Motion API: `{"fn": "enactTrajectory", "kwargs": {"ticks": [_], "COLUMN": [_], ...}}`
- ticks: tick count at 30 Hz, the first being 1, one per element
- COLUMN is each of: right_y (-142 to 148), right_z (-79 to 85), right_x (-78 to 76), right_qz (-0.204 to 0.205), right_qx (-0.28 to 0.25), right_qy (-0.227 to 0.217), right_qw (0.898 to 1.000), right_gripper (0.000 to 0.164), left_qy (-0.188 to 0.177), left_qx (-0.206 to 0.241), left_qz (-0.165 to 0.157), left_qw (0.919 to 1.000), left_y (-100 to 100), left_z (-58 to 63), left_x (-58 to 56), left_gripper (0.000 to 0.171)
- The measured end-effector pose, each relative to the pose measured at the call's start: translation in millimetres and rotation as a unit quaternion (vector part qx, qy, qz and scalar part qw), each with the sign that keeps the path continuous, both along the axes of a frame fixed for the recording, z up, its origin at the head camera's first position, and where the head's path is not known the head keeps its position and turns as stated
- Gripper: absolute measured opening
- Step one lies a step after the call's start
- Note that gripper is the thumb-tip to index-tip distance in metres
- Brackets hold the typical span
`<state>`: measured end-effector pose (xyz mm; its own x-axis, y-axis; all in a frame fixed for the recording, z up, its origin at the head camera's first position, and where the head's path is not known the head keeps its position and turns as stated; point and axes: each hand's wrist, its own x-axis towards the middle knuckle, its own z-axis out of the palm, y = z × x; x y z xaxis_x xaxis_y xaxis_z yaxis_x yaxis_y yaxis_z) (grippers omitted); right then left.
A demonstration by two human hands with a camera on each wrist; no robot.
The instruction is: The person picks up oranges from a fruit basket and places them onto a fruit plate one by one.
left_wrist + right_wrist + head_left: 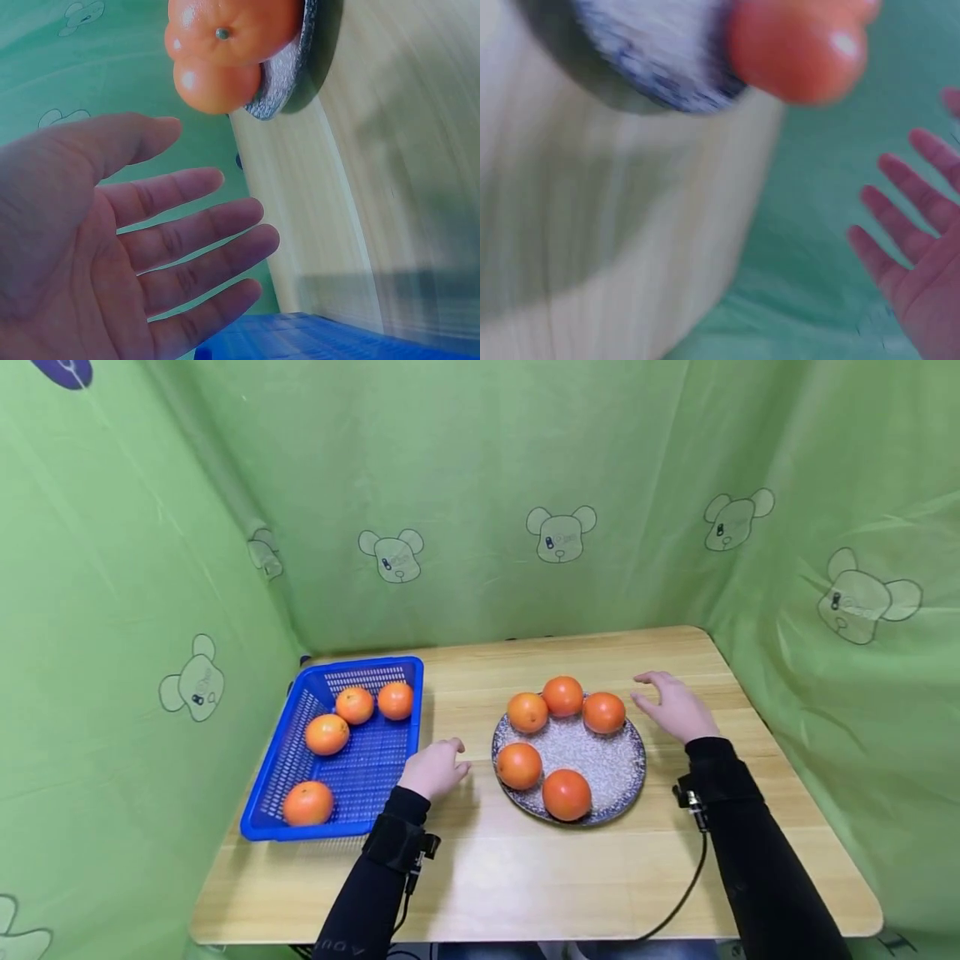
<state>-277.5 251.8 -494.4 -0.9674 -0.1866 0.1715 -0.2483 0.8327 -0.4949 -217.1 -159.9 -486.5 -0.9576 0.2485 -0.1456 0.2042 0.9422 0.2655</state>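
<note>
My left hand (433, 769) hovers between the blue basket and the speckled plate, its fingers spread and nothing in them. In the left wrist view its palm (67, 232) faces the camera, with an orange (232, 34) on the plate beyond the thumb. To the right of the plate is my right hand (678, 706), also holding nothing, fingers loosely extended. The round plate (588, 760), pale with a dark blue rim, bears several oranges around its left and back sides. One orange (603, 712) sits at the rim closest to my right hand.
A blue plastic basket (367, 768) with mesh walls stands at the left of the wooden table (487, 877), holding several oranges (327, 734). Green curtains (480, 460) with bear-head prints surround the table. A black cable (682, 893) trails from the right wrist.
</note>
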Motion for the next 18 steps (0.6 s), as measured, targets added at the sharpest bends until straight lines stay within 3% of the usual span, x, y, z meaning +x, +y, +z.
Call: {"fn": "enactTrajectory", "kwargs": {"ticks": [6, 10, 13, 18], "right_y": [25.1, 29.1, 27.6, 22.7], "right_z": [12.1, 4.8, -5.2, -16.4], "right_x": [18.2, 24.4, 25.5, 26.5], "right_qz": [-0.036, -0.029, -0.016, 0.004], "right_qx": [0.014, 0.051, 0.068, 0.069], "right_qy": [0.031, 0.025, 0.012, 0.005], "right_qw": [0.999, 0.998, 0.997, 0.998], "right_gripper": [0.038, 0.033, 0.03, 0.029], "left_qy": [0.028, 0.069, 0.095, 0.073], "left_qx": [0.011, 0.031, 0.022, -0.024], "left_qz": [-0.016, -0.009, 0.002, 0.034], "left_qw": [0.9994, 0.9971, 0.9952, 0.9965], "left_y": [-12.9, -28.5, -48.2, -90.1], "left_z": [13.0, 27.2, 34.1, 36.4], "left_x": [-2.3, -12.1, -22.9, -35.6], "left_gripper": [0.031, 0.026, 0.024, 0.019]}}
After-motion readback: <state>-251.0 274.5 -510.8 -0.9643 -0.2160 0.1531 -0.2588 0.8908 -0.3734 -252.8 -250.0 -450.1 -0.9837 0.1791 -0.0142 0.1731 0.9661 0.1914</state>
